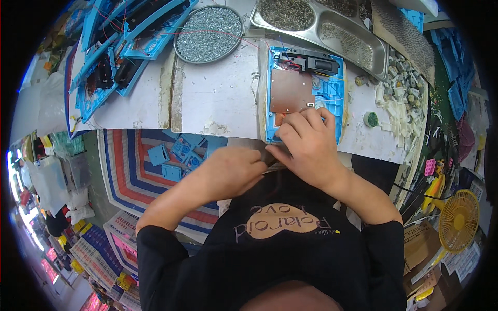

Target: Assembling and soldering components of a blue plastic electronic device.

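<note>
Blue plastic casing (336,96), one, lying flat at about one o'clock in the view, near the front edge of the white worktop (218,93); open side up, presumably so its inside stays reachable. Shallow, ribbed shell; a plain brown circuit board (290,88) covers much of its left and middle, a black module (319,64) spans its twelve o'clock end, and thin red, yellow and white wires run loosely between. Clock directions below centre on this casing. Right hand (310,140), at six: bent fingers rest over the lower end, probably to steady it; whether thumb and fingers clamp the rim cannot be told. Left hand (228,170), at seven: fingers curled together near the right thumb; whether anything is gripped cannot be told. Round dish of small metal screws (207,33), at ten; steel compartment tray (324,28), at one; heap of white plastic pieces (404,98), at three: all seemingly set within arm's reach. Stacked blue casings (116,62), at nine to ten, apparently grouped to leave working room. Loose blue parts (179,153), at eight, lie on a striped sheet (122,171) below the worktop.
</note>
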A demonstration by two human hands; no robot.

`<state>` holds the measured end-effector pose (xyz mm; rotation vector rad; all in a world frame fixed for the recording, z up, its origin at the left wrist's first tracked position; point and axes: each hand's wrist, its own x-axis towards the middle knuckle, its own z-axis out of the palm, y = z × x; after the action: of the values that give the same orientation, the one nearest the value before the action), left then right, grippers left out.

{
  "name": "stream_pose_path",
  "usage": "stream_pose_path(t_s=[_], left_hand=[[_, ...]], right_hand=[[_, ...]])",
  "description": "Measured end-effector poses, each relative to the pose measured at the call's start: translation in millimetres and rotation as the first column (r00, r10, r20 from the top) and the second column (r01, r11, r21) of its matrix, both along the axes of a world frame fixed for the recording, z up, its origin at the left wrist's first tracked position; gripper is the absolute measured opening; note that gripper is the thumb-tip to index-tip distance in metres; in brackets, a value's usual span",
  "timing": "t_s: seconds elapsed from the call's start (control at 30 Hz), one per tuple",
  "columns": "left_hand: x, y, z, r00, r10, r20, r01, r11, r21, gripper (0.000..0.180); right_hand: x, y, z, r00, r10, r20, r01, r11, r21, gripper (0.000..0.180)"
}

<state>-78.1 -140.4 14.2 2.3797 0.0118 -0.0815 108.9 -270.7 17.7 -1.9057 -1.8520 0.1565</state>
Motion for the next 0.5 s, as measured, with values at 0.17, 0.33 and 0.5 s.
stream_pose_path(t_s=[0.17,0.33,0.5], left_hand=[[33,13,-5,0.910,0.238,0.340,-0.207,0.970,-0.127,0.024],[28,21,-26,0.912,0.201,0.358,-0.142,0.972,-0.185,0.021],[58,29,-23,0.948,0.092,0.306,-0.032,0.980,-0.195,0.022]], right_hand=[[-1,-3,12,1.000,-0.010,-0.011,0.009,0.998,-0.062,0.034],[110,-15,50,0.950,-0.031,-0.309,0.063,0.994,0.094,0.022],[287,28,97,0.791,-0.391,-0.470,0.570,0.749,0.338,0.014]])
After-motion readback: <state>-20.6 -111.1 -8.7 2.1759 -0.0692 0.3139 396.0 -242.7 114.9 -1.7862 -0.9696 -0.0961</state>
